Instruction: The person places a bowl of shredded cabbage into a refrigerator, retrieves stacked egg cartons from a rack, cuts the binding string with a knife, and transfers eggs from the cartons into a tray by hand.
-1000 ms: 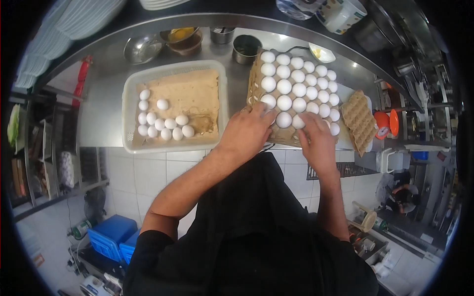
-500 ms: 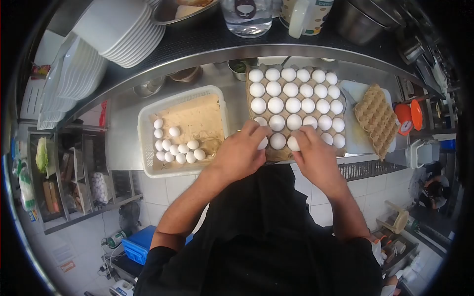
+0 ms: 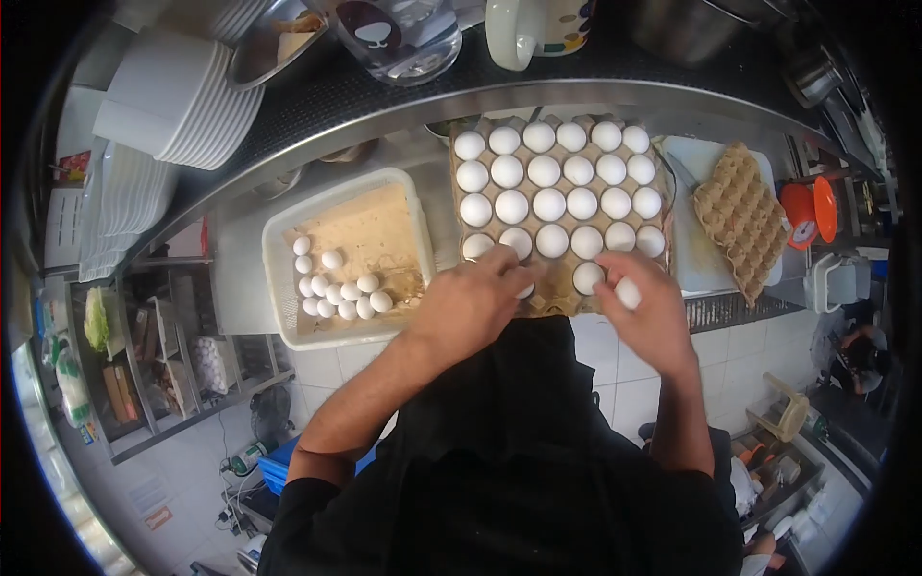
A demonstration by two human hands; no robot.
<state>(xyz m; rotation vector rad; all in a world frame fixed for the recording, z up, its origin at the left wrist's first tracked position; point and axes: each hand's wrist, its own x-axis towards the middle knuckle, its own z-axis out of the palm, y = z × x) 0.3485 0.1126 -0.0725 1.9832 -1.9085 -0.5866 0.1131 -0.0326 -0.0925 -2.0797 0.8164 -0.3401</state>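
A cardboard egg tray (image 3: 663, 206) filled with rows of white eggs (image 3: 548, 205) lies in front of me. My left hand (image 3: 473, 300) bends over its near left part, fingers closed around a partly hidden egg (image 3: 524, 289). My right hand (image 3: 651, 305) is at the near right edge, curled around a white egg (image 3: 627, 293) in its palm. Its fingertips touch another egg (image 3: 589, 278) in the near row. Between both hands is a bare cup (image 3: 554, 279). A white plastic basket (image 3: 276, 288) on the left holds several eggs on brown cardboard.
An egg tray without eggs (image 3: 740, 221) lies on a white board at the right, beside an orange scale (image 3: 799, 213). The shelf edge (image 3: 384, 120) runs across above the trays, carrying stacked white bowls (image 3: 173, 106), a water jug (image 3: 394, 38) and a mug (image 3: 538, 29).
My right hand has shifted right and turned, now with an egg in its palm. A near-row cup that held an egg is bare. My left hand stays nearby; the view has shifted slightly.
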